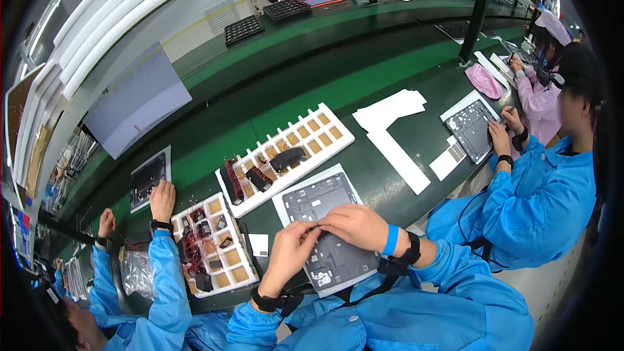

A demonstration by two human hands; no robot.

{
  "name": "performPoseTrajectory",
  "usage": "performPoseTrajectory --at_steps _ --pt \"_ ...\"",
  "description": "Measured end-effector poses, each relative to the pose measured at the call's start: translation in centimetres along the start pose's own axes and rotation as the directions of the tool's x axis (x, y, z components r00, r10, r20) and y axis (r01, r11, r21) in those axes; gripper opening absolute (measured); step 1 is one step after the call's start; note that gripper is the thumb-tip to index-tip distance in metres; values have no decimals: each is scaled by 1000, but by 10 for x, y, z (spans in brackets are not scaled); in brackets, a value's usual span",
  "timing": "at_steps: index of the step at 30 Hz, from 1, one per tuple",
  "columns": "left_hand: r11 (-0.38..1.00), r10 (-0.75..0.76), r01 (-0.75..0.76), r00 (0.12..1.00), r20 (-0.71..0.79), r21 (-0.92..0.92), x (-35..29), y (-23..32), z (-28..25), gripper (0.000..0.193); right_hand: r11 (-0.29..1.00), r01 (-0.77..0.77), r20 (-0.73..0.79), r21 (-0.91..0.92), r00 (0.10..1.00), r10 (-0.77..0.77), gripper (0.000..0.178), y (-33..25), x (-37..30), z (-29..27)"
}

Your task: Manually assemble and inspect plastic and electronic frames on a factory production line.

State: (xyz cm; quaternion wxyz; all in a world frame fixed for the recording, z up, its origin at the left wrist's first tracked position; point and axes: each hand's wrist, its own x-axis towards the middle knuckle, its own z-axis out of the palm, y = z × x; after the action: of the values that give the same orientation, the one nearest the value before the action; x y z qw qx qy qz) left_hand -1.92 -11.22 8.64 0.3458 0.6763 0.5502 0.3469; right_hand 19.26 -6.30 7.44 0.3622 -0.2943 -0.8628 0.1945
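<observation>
A dark grey laptop-like casing point(333, 250) lies on a white sheet at the table's near edge, with small white pieces on it. Over its middle, my left hand point(290, 252) and my right hand point(356, 224) meet fingertip to fingertip, both closed in a pinch. Something small and dark shows between the fingertips, too small to name. Just beyond the casing stands a white foam tray point(338, 131) with compartments, holding black strips and dark red parts. A second white foam tray point(246, 272) sits to the left, holding dark parts and red wires.
White paper sheets point(396, 156) lie right of the casing. A co-worker in blue at right handles another casing point(469, 131); one at left touches a dark casing point(149, 179). A clear plastic bag point(138, 273) lies near the left tray. A grey sheet point(140, 101) hangs at upper left.
</observation>
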Motion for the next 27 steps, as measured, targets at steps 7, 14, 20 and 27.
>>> performPoseTrajectory --at_steps 7,14,20,27 --pt "949 182 -96 943 -278 299 42 -51 -4 16 996 10 66 -93 998 -4 13 56 54 20" --pt "887 232 -84 931 -280 453 41 -72 9 26 928 217 165 -302 971 -173 9 80 68 43" --pt "860 234 -50 923 -307 508 35 -69 17 26 895 322 190 -310 943 -273 4 87 60 48" --pt "850 257 -77 924 -283 520 36 -65 17 33 856 364 145 -366 931 -335 7 90 58 48"
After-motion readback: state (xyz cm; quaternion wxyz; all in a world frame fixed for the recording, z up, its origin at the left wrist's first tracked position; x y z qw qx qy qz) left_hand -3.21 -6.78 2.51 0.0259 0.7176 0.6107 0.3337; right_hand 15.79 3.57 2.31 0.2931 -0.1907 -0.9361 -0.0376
